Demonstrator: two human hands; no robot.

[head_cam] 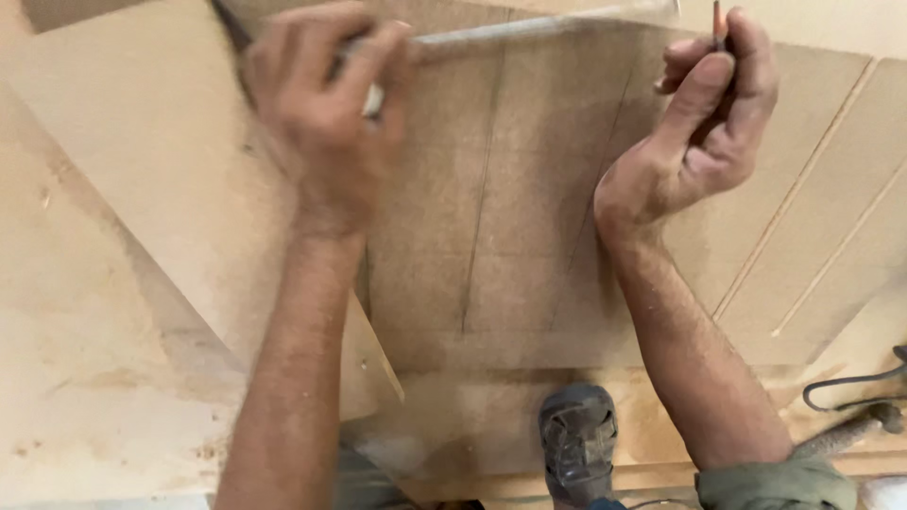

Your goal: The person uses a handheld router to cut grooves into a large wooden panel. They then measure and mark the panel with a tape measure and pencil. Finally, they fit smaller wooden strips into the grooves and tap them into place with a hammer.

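In my left hand (326, 113) I hold one long, flat ruler (529, 28). It is pale grey and looks like metal. It lies across the top edge of the board (529, 246), from my left hand toward the right, almost to my right hand. My left fingers (373, 66) are closed around the near end of the ruler, and the thumb presses on it from the front. This hand is a little blurred, so I cannot tell the exact grip.

In my right hand (704, 132) I hold one thin pencil (719, 24). Only a short part of it shows above my fingers. It stands nearly upright. The right fingers (746, 66) are curled shut on it, and the thumb lies against its side. The pencil is just beside the right end of the ruler; I cannot tell if they touch.

The board is a light brown sheet, dusty and flat. I count two thin dark lines on it, running down from the ruler toward me. It lies on top of other pale sheets on the floor (94, 406).

To the right there is one panel (831, 236) with long straight grooves in it; I see two grooves clearly.

Below the board, one dusty grey shoe (578, 439) shows between my arms. At the right edge lies one dark cable (850, 387), and near it one tool handle (846, 434).
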